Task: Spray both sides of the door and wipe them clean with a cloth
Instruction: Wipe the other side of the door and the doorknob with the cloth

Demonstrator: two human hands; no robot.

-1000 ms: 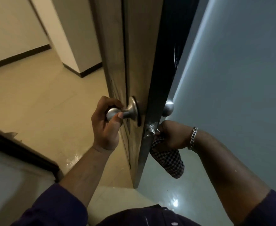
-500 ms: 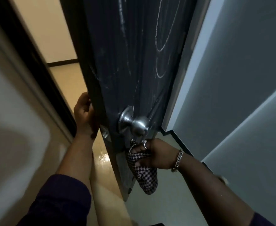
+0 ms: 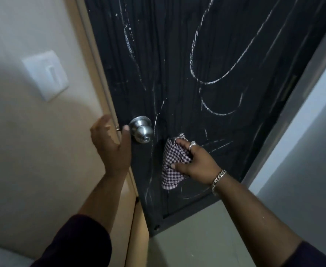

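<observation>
Pressing the checkered cloth [image 3: 172, 162] flat on the dark door [image 3: 177, 74], right hand [image 3: 195, 160] fingers spread over it, just right of and below the knob [image 3: 142, 132], near the door's lower latch-side edge. Half a second ago it gripped the cloth bunched under the knob. Left hand [image 3: 112, 145] now off the door edge, relaxed, thumb beside knob. Door now looks closed against frame [image 3: 104, 89]; chalk marks remain.

a white wall switch [image 3: 46, 75] sits on the beige wall [image 3: 23, 141] beside a tan frame [image 3: 108, 97].
</observation>
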